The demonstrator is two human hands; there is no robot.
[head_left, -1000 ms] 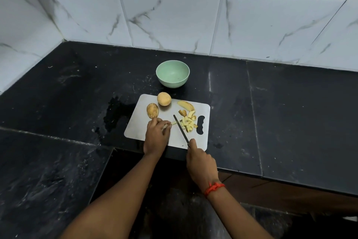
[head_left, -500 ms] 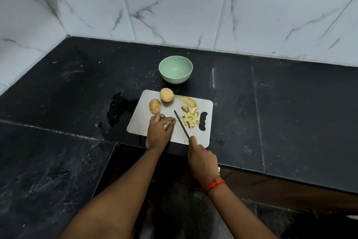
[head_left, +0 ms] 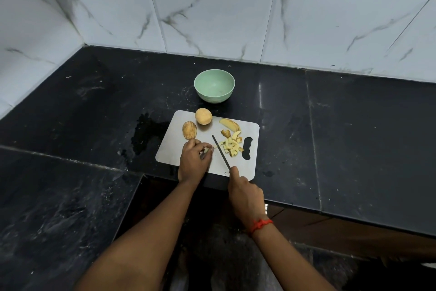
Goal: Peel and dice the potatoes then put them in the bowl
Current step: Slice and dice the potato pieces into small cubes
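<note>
Little has shifted: my left hand still pinches a potato piece, my right hand grips the knife beside it, so dicing likely continues.

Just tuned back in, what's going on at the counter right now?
A person is dicing potato on the cutting board. The left hand pins a small potato piece, and the right hand grips the knife, blade beside that piece. A pile of cut pieces lies right of the blade. A round potato and a darker one wait near the far edge. The green bowl is empty.
</note>
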